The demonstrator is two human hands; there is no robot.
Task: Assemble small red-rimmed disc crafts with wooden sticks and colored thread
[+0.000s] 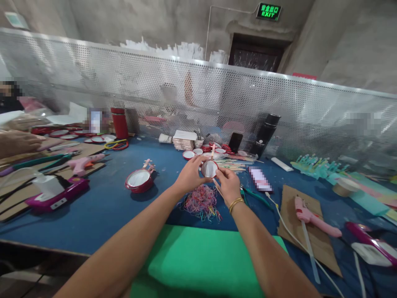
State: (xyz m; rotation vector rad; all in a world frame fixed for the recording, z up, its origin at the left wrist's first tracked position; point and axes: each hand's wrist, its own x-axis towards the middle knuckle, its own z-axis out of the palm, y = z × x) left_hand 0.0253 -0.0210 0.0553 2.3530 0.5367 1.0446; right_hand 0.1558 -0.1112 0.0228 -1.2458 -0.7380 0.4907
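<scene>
Between my two hands is a small round disc [209,169] with a red rim and a pale, shiny face, held upright. A flat wooden stick [213,151] rises from its top edge. My left hand [192,173] curls round the left side of the disc, thumb below and fingers above. With closed fingertips, my right hand [228,184] grips its lower right edge; a thin wooden stick [218,187] shows by that palm. Just below lies a tangle of pink and multicoloured thread [202,202]. Green-handled pliers [257,198] lie right of my right wrist.
Stacked red-rimmed discs [139,179] stand at left, near a pink glue gun [80,164] and purple power strip [58,196]. Another pink glue gun [305,213] rests on cardboard [287,198] at right. A phone [259,179], black bottle [265,134] and perforated screen [139,82] stand beyond. A co-worker's hand [18,142] is far left.
</scene>
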